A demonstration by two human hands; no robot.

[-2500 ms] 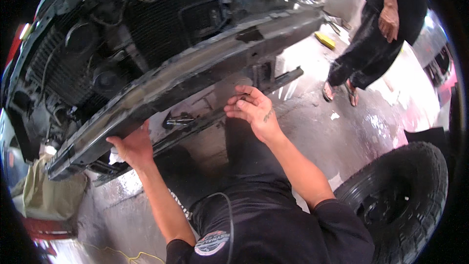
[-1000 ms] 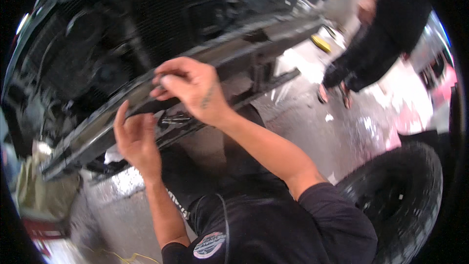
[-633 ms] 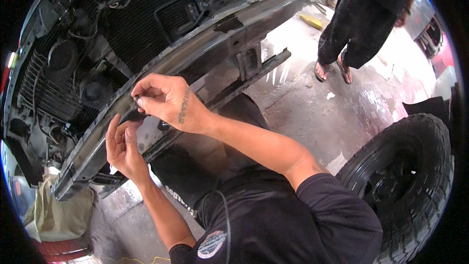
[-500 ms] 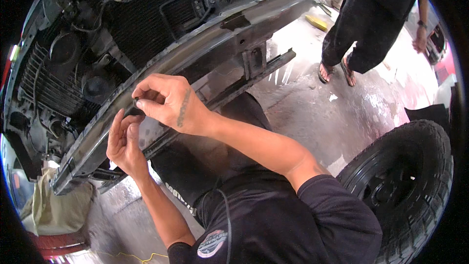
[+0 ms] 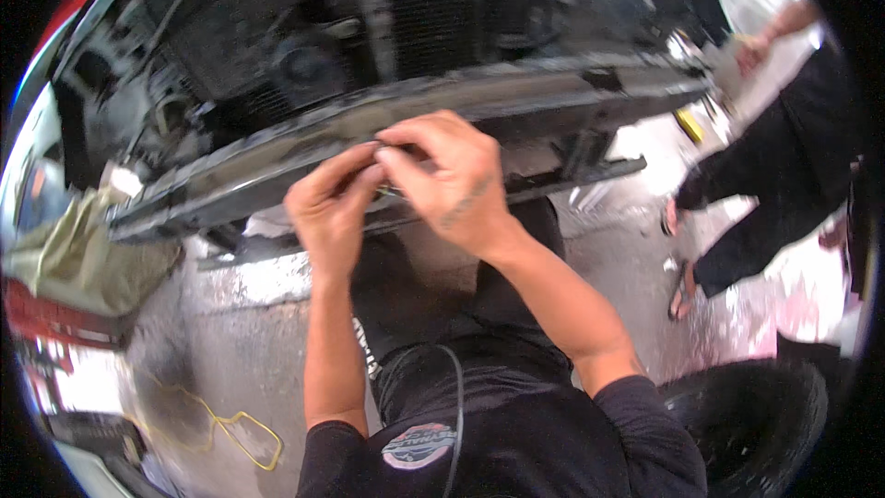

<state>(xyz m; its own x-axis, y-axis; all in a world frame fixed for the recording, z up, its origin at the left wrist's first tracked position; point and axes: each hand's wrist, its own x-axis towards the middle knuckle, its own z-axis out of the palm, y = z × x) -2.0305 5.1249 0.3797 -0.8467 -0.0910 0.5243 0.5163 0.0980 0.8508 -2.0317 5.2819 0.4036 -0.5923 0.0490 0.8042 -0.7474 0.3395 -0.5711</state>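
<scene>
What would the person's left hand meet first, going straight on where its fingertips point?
The left hand would likely meet the right hand first, just ahead; blur hides whether they touch.

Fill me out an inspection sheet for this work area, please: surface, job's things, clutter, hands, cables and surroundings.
Surface: grey floor, shiny in patches.
Job's things: long, dark metal beam across the vehicle's front, below a black, finely ribbed panel; any small part between the fingertips is too blurred to identify.
Clutter: yellow oblong object on the floor, right of the beam; olive-green cloth draped at left.
Hands: bare left hand and bare right hand meet at the fingertips before the beam; contact with it unclear.
Cables: thin yellow cord looped on the floor, lower left; grey cord down the wearer's black shirt.
Surroundings: another person in dark clothing at right; black tire, lower right.
</scene>
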